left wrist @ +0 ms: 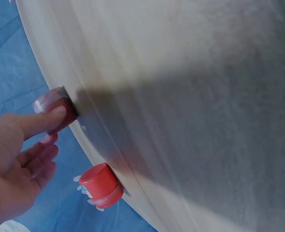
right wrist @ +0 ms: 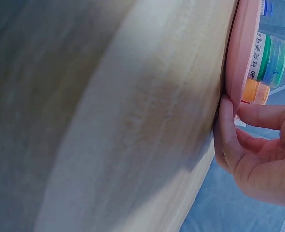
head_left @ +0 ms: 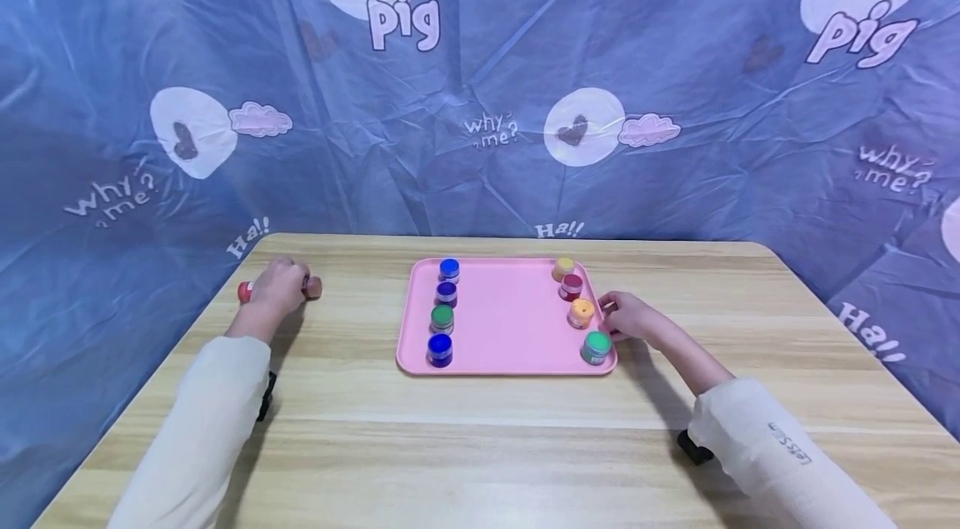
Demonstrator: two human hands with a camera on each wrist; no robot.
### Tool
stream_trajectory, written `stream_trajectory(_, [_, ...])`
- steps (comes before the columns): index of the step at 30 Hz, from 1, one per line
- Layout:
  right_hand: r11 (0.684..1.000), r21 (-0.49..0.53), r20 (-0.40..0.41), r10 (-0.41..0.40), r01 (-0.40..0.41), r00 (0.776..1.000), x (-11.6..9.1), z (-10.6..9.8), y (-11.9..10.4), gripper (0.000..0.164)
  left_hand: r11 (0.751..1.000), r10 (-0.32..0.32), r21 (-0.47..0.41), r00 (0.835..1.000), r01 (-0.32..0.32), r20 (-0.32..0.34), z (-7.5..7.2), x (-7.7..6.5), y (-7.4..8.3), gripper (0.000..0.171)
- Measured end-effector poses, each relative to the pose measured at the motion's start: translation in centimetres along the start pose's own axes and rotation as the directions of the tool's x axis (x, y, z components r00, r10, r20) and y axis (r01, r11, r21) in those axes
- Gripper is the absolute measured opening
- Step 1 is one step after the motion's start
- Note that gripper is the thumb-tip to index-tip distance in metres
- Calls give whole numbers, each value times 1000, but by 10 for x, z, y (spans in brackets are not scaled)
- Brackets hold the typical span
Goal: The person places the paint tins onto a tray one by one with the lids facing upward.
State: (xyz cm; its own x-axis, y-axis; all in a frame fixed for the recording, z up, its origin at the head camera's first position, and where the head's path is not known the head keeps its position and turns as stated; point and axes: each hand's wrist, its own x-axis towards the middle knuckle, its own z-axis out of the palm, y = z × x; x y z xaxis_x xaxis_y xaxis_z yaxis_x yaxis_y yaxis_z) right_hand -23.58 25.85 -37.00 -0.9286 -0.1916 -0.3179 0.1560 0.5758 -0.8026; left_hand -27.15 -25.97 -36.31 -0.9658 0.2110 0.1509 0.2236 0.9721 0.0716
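Note:
My left hand (head_left: 279, 289) is at the table's left side, pinching a brownish-red paint jar (left wrist: 60, 110) between thumb and fingers. A bright red paint jar (left wrist: 102, 183) stands beside that hand, on its outer side. On the right, my right hand (head_left: 630, 317) pinches the right rim of a pink tray (head_left: 510, 316), the thumb over the rim and the fingers low on its outer side. Close to those fingers, a light green paint jar (head_left: 596, 347) and an orange paint jar (head_left: 581, 313) stand inside the tray.
Dark red (head_left: 571, 286) and yellow (head_left: 563, 267) jars continue the tray's right column. Along its left side stand several more, including a blue jar (head_left: 440, 349) and a dark green jar (head_left: 442, 319). Behind the wooden table (head_left: 465, 454) hangs a printed blue cloth (head_left: 495, 196).

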Motion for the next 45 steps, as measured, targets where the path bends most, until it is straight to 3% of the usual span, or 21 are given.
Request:
stream_trajectory(5, [1000, -7, 5, -5, 5, 1000, -1, 0, -2, 47, 1000, -26, -3, 998, 26, 57, 5, -2, 2, 26])
stream_trajectory(11, [1000, -13, 1, -5, 5, 1000, -1, 1, -1, 46, 992, -42, -118, 998, 48, 51, 7, 1, 3, 15])
stream_trajectory(26, [1000, -9, 4, 5, -5, 1000, 2, 1, -2, 46, 980, -42, -192, 998, 51, 46, 8, 2, 4, 9])
stream_trajectory(34, [999, -36, -1, 20, -20, 1000, 3, -1, -4, 47, 971, -48, -229, 996, 63, 71, -3, 6, 16, 14])
stream_trajectory(45, [1000, -19, 1, 6, -6, 1000, 1, -1, -1, 46, 972, 14, -233, 1000, -15, -5, -10, 8, 44, 10])
